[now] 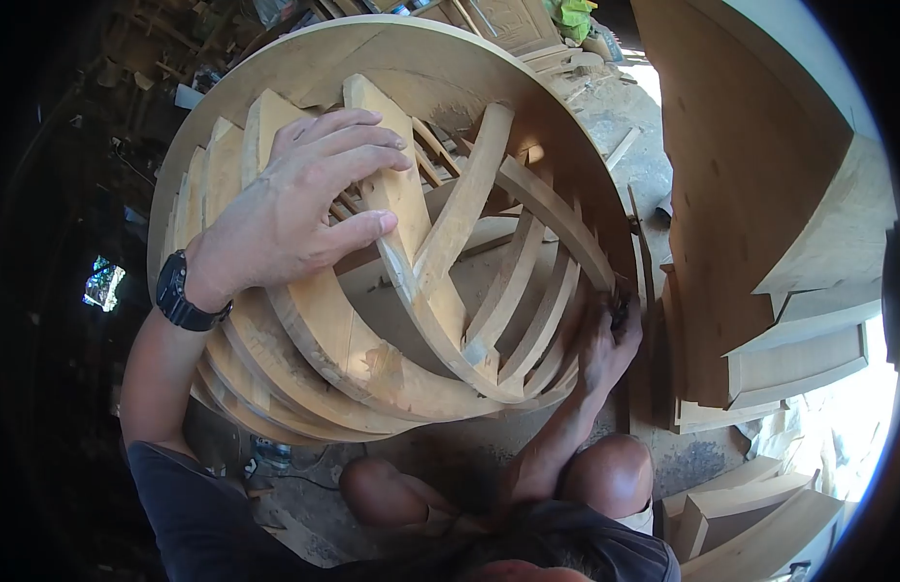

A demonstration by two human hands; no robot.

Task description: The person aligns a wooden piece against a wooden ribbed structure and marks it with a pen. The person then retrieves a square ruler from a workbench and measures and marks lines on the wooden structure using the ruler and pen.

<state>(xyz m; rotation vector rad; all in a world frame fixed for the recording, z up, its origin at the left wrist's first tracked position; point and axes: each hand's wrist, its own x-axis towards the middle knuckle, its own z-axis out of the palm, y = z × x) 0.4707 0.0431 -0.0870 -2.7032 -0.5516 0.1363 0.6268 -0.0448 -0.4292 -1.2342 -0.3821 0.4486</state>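
- Pale bare wood made up the large rounded frame (348, 364) that filled the centre of the picture, just above the person's knees (605, 475).
- Curved ribs curled along its left and lower sides; a broad round band (411, 47) arched across its top, and slanting struts (474, 184) crossed the opening at right of centre.
- The left hand (309, 194), at upper centre left, lay palm down with spread fingers over a thick rib (374, 97), gripping nothing; a dark watch (186, 296) circled its wrist.
- The right hand (605, 351), at centre right, had bent fingers near the lower end of a curved strut (556, 213); whether it gripped anything could not be told.
- Progress, by judgement: the main shape looked assembled, with ribs and struts in place, while open gaps, patchy marks and raw surfaces suggested unfinished work.
- A big brown wooden piece (746, 175) stood at upper right, with curved boards (760, 529) at lower right.
- A dark shape at the right fingers was unclear, tool or shadow; the frame's far side was hidden, and the left edge of the picture sank into darkness.
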